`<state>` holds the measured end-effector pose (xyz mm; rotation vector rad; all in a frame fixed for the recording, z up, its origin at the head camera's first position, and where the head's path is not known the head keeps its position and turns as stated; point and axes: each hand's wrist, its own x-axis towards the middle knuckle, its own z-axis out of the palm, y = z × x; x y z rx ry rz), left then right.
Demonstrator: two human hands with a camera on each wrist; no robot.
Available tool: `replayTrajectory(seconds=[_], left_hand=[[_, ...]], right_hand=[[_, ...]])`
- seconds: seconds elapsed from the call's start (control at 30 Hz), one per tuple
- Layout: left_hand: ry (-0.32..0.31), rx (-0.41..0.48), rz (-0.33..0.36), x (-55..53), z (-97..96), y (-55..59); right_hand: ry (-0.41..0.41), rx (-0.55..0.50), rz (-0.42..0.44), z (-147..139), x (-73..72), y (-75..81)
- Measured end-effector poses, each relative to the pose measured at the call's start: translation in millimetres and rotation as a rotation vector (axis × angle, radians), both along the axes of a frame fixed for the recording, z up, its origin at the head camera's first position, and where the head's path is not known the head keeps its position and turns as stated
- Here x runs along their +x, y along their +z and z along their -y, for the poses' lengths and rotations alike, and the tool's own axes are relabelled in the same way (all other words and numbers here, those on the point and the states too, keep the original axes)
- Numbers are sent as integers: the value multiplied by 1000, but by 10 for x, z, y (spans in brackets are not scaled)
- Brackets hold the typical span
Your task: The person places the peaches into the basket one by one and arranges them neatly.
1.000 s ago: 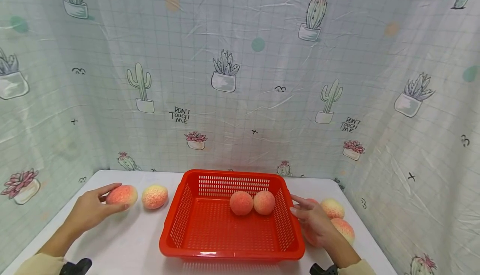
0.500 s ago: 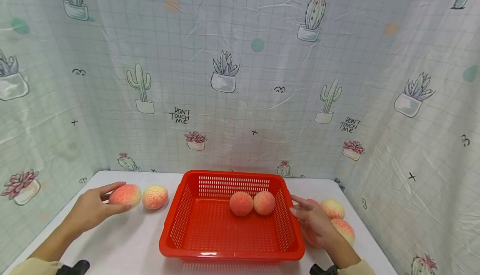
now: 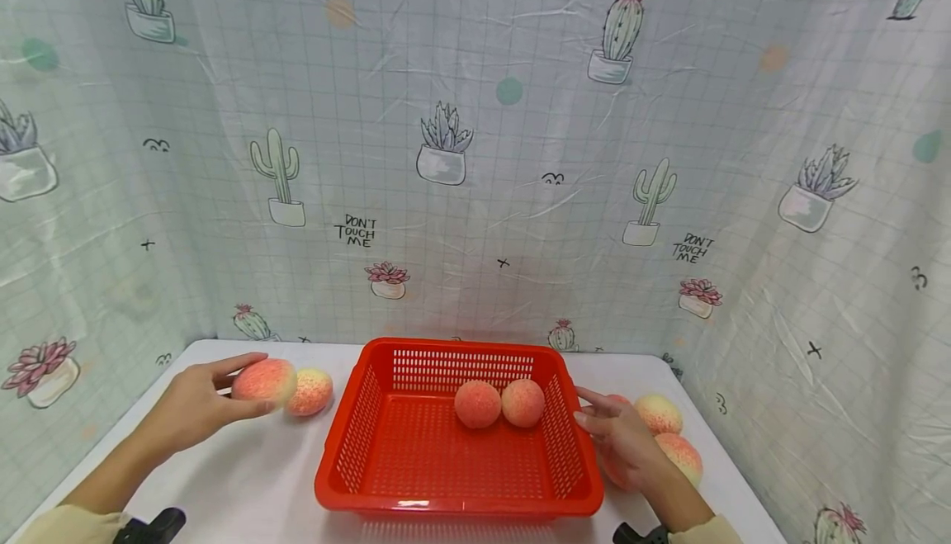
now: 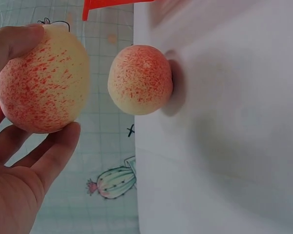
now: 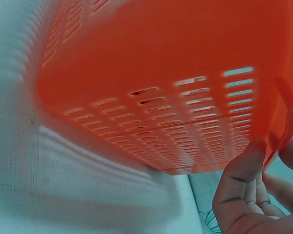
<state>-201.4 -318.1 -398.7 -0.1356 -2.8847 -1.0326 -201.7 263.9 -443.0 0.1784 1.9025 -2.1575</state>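
Note:
A red-and-yellow peach [image 3: 262, 382] is held between the thumb and fingers of my left hand [image 3: 186, 408], raised above the table in the left wrist view, where its speckled skin [image 4: 49, 83] shows. Just beyond it sits a second speckled peach [image 3: 312, 392], partly covered by the held one in the head view. My right hand [image 3: 627, 442] pinches the right rim of a red plastic basket [image 3: 464, 505]. In the right wrist view, the thumb [image 5: 249, 163] presses under that rim against the slotted wall. Two peaches [image 3: 478, 404] lie side by side inside the basket, toward its back right.
Several more peaches [image 3: 659, 413] lie on the table to the right of the basket, some partly hidden by the right hand. The white table [image 3: 245, 486] meets a cactus-print curtain [image 3: 475, 222] at the back and sides.
My left hand has moved right and slightly up with its peach, which now overlaps the second peach in the head view. The right hand and the basket have stayed put.

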Motion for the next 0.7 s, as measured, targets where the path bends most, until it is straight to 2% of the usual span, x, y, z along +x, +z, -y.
replayTrajectory(seconds=[0.23, 0.7], left_hand=[[-20, -3, 6, 6, -100, 95], [-91, 23, -30, -13, -321, 253]], right_hand=[[0, 1, 2, 6, 1, 3], [7, 14, -7, -4, 0, 2]])
